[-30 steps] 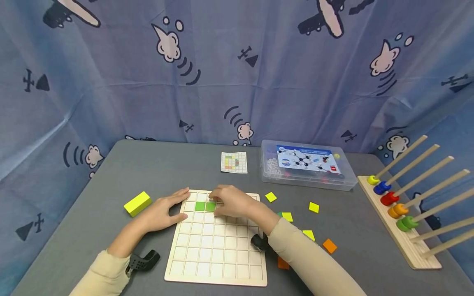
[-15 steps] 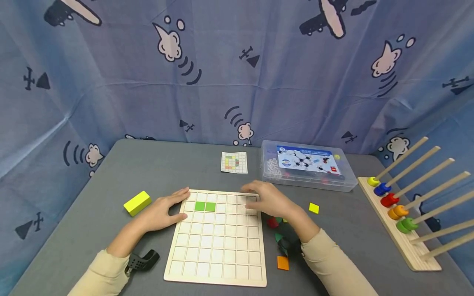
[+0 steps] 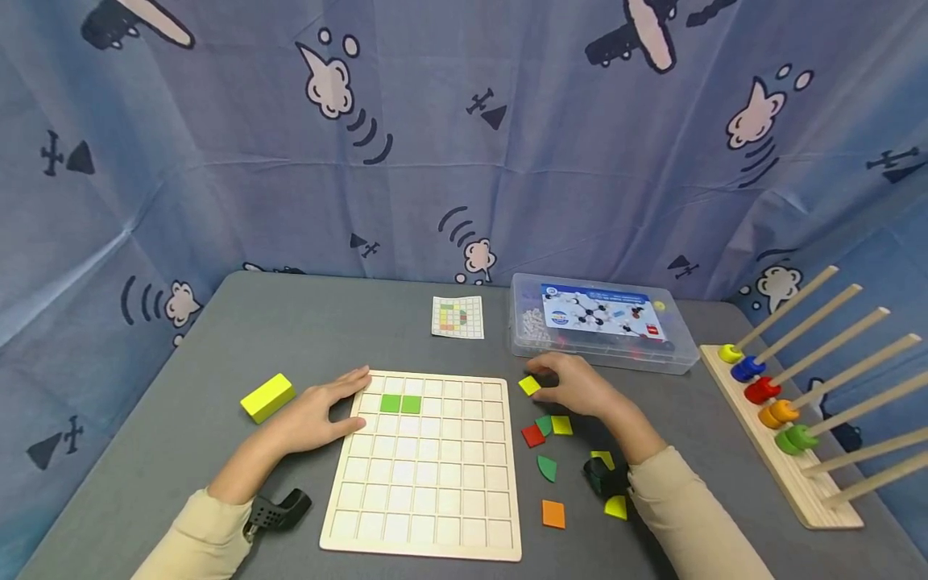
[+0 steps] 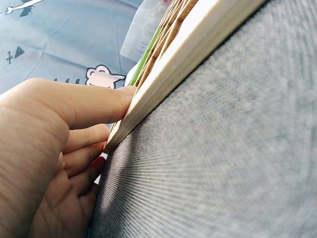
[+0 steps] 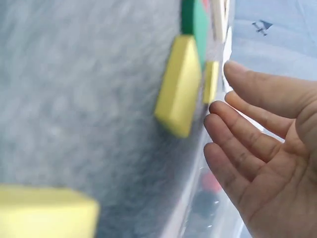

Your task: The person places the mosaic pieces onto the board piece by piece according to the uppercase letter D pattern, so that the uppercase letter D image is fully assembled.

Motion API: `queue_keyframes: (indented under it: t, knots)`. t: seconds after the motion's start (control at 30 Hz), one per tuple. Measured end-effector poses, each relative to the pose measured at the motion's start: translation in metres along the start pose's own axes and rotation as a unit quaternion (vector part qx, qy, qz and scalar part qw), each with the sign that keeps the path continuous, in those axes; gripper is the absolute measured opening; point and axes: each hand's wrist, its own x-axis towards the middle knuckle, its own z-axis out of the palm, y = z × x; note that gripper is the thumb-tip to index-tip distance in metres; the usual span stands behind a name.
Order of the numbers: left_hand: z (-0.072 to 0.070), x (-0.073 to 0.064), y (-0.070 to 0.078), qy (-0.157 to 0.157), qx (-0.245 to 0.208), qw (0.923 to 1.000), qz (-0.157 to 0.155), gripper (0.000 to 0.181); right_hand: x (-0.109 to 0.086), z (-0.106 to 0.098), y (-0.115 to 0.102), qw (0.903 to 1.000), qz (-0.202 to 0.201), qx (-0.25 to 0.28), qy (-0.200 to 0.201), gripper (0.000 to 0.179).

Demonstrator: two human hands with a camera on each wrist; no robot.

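Observation:
A wooden grid board lies on the table, with two green square tiles side by side in its second row. My left hand rests at the board's upper left edge, fingers and thumb spread; in the left wrist view its thumb touches the side. To the right of the board, my right hand is over a yellow square tile, thumb and fingertips around it. The right wrist view shows the right thumb apart from the fingers, with that small yellow tile just beyond them.
Loose red, green, yellow and orange tiles lie right of the board. A yellow block sits left of the left hand. Behind are a printed grid card and a clear plastic box; a wooden peg stand is far right.
My right hand has left the green tiles on the board and moved right to the yellow tile, uncovering several loose tiles. My left hand has stayed at the board's edge.

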Motion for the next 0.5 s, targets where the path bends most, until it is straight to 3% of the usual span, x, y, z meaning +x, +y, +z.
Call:
queue_keyframes:
  t: [0.5]
  knots:
    - [-0.0006,-0.0022,0.0007,0.01,0.005,0.9999,0.007,0.064,0.008,0.0057,0.0081,0.9994,-0.015,-0.026,0.019,0.022]
